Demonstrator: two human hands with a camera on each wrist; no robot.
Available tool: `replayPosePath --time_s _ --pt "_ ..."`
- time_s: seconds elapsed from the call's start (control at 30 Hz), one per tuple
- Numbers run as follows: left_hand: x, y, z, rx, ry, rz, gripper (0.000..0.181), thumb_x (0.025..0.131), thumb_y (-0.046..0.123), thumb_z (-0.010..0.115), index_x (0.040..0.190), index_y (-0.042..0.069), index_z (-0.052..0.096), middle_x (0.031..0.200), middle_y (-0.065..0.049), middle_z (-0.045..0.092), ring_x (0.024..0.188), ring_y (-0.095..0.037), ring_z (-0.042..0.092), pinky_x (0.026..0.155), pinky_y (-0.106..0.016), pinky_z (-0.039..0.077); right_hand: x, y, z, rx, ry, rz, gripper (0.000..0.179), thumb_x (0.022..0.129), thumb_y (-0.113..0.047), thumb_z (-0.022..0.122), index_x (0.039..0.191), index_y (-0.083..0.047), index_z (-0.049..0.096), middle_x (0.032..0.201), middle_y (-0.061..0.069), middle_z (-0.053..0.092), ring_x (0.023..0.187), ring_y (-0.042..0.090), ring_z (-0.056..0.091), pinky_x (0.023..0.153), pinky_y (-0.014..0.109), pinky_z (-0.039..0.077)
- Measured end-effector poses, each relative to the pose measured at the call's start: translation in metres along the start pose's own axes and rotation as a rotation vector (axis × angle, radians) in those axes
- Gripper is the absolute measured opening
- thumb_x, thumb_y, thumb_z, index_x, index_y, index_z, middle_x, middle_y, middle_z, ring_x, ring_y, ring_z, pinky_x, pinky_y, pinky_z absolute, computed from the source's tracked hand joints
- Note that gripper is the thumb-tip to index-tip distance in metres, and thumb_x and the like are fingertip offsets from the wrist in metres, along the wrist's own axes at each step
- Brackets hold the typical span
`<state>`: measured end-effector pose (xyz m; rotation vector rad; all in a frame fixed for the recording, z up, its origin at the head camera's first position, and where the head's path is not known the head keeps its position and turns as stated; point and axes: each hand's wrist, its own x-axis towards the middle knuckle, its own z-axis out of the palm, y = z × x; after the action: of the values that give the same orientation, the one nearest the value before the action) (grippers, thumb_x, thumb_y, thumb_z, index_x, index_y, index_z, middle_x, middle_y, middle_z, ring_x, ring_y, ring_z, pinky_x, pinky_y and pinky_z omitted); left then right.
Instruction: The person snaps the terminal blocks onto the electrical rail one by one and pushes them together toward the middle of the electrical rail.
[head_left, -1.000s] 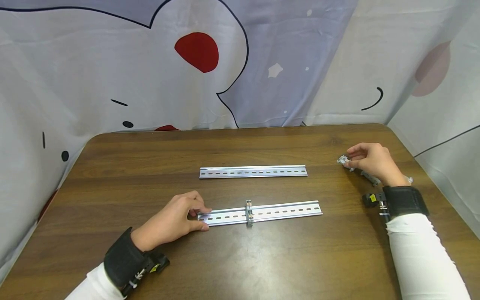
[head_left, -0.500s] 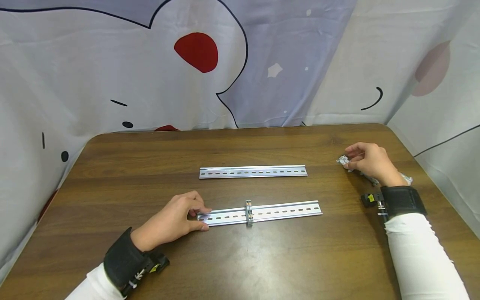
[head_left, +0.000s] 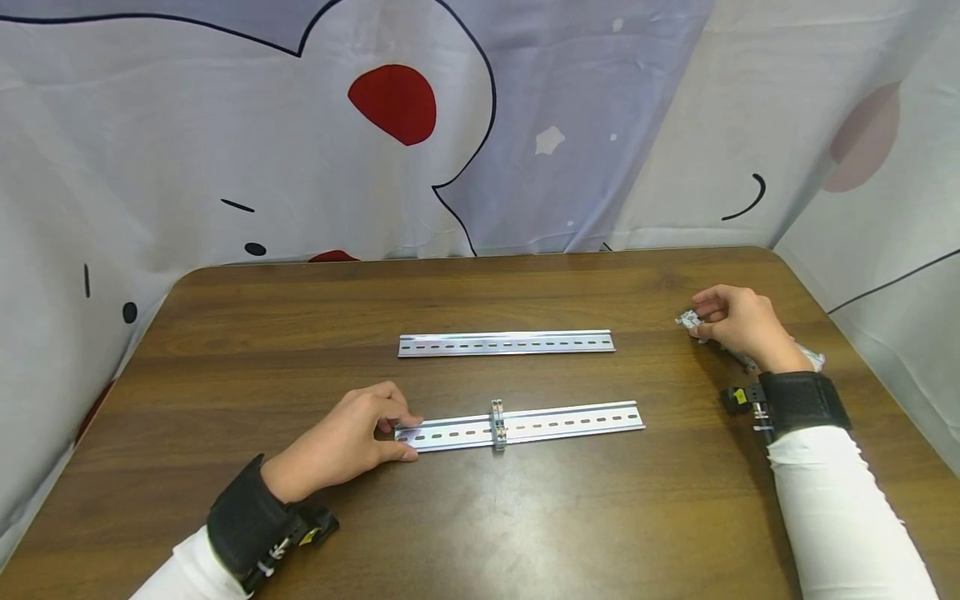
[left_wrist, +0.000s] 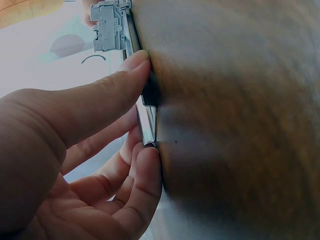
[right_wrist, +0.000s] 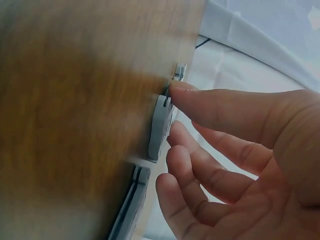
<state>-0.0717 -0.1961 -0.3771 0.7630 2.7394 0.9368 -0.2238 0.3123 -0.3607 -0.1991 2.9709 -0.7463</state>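
Note:
My left hand pinches the left end of the nearer slotted DIN rail, thumb on the near edge and fingers on the far edge. A grey terminal block stands across this rail near its middle; the left wrist view shows the block side-on. At the table's right, my right hand pinches a light grey terminal block, partly hidden by the fingers. In the right wrist view the thumb lies at the top end of a grey block, the other fingers curving behind.
A second slotted rail lies farther back on the wooden table. Another grey block lies close to the right fingers. A pale piece shows beside the right wrist. A printed curtain hangs behind the table.
My right wrist and forearm have shifted slightly left, uncovering more of the pale piece beside it. The left hand and both rails have stayed still.

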Motion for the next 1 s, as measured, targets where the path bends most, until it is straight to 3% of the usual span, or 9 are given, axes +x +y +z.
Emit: replayPosePath --time_s 0.13,0.33,0.53,0.8,1.0 --pt "-0.0006 -0.0002 0.0 -0.001 0.007 0.006 0.034 0.075 0.022 0.085 0.105 0.007 0.077 0.087 0.005 0.056 0.078 -0.009 0.054 0.066 -0.023 0.047 -0.0003 -0.0027 -0.0002 0.005 -0.011 -0.006 0.044 0.083 -0.008 0.076 0.122 0.005 0.058 0.11 0.026 0.065 0.097 0.038 0.063 0.084 0.052 0.044" --pt "-0.0009 -0.001 0.0 0.001 0.007 0.017 0.035 0.075 0.023 0.085 0.106 0.008 0.076 0.087 0.006 0.056 0.075 -0.008 0.051 0.063 -0.022 0.045 -0.0011 -0.0067 0.0002 0.009 -0.001 -0.008 0.043 0.081 -0.005 0.076 0.12 0.005 0.059 0.108 0.025 0.066 0.095 0.036 0.064 0.08 0.044 0.044" --pt "-0.0009 -0.0014 -0.0001 0.003 0.007 0.02 0.035 0.075 0.023 0.085 0.106 0.008 0.076 0.087 0.006 0.056 0.074 -0.008 0.05 0.063 -0.022 0.044 -0.0015 -0.0079 -0.0001 0.012 0.004 0.004 0.047 0.081 -0.008 0.077 0.122 0.004 0.058 0.112 0.026 0.064 0.098 0.038 0.063 0.082 0.05 0.045" --pt "-0.0009 -0.0009 -0.0001 -0.002 0.003 0.013 0.035 0.075 0.021 0.085 0.106 0.007 0.076 0.087 0.005 0.056 0.075 -0.008 0.051 0.063 -0.022 0.045 -0.0016 -0.0083 -0.0016 -0.003 0.01 -0.002 0.047 0.079 -0.012 0.08 0.12 0.001 0.062 0.104 0.021 0.065 0.092 0.031 0.062 0.07 0.035 0.044" --pt "-0.0005 -0.0017 0.0007 0.004 0.011 0.028 0.034 0.076 0.022 0.085 0.105 0.008 0.077 0.087 0.006 0.056 0.073 -0.008 0.049 0.062 -0.022 0.044 -0.0036 -0.0098 -0.0027 0.0 0.011 -0.008 0.04 0.08 -0.011 0.079 0.115 0.001 0.064 0.1 0.019 0.068 0.085 0.028 0.063 0.066 0.033 0.045"
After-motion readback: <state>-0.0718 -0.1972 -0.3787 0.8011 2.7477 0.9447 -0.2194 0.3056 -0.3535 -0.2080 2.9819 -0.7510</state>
